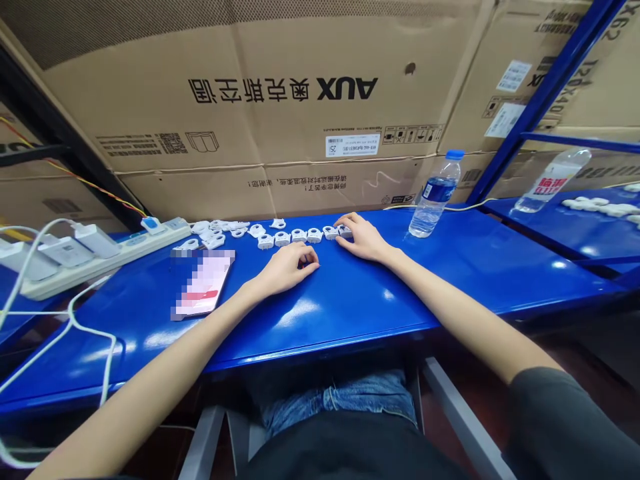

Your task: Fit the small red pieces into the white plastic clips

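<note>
A row of small white plastic pieces (pixel 299 235), each with a ring-like loop, runs across the back of the blue table. At the row's right end my right hand (pixel 364 237) has its thumb and fingers closed around one white ring piece (pixel 345 231). My left hand (pixel 286 268) lies just in front of the row, its fingers curled and the fingertips drawn toward the thumb. Whatever may be inside that curl is hidden. More white pieces (pixel 215 233) lie in a loose heap left of the row.
A phone (pixel 205 287) lies left of my left hand. Farther left is a power strip (pixel 135 247) with chargers and white cables (pixel 75 310). A water bottle (pixel 435 197) stands right of my right hand. Large cartons (pixel 280 40) rise behind the blue table (pixel 350 300).
</note>
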{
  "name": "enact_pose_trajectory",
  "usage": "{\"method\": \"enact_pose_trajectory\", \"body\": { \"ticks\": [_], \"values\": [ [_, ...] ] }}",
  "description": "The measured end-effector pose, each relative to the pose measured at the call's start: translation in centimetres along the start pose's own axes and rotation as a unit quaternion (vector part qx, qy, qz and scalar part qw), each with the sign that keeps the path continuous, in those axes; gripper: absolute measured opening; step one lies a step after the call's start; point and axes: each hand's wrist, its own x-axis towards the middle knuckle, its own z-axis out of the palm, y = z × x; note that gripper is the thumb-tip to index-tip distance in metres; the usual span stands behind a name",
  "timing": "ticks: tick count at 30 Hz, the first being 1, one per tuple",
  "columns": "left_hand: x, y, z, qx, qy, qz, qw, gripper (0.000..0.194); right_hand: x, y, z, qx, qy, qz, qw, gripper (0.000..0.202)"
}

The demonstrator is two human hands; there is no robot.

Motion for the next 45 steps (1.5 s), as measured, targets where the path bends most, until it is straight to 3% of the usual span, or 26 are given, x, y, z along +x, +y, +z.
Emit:
{"method": "enact_pose_trajectory", "body": {
  "ticks": [8, 32, 39, 45],
  "values": [
    [0.0, 0.2, -0.2, 0.021, -0.015, -0.004, 1.0, 0.017, 0.0, 0.4, -0.6, -0.05, -0.046, 0.027, 0.997, 0.027],
    [0.1, 0.6, -0.2, 0.016, 0.021, -0.017, 0.999, 0.013, 0.0, 0.7, -0.7, -0.044, -0.028, 0.021, 0.998, 0.033],
    [0.5, 0.6, -0.4, -0.093, 0.111, -0.102, 0.984, 0.013, 0.2, -1.9, 0.0, -0.027, -0.008, -0.011, 1.0, 0.035],
    [0.7, 0.2, -0.4, -0.111, 0.14, -0.131, 0.975, 0.014, 0.8, -4.2, 1.6, -0.047, -0.018, -0.054, 0.997, 0.039]
  ]
}}
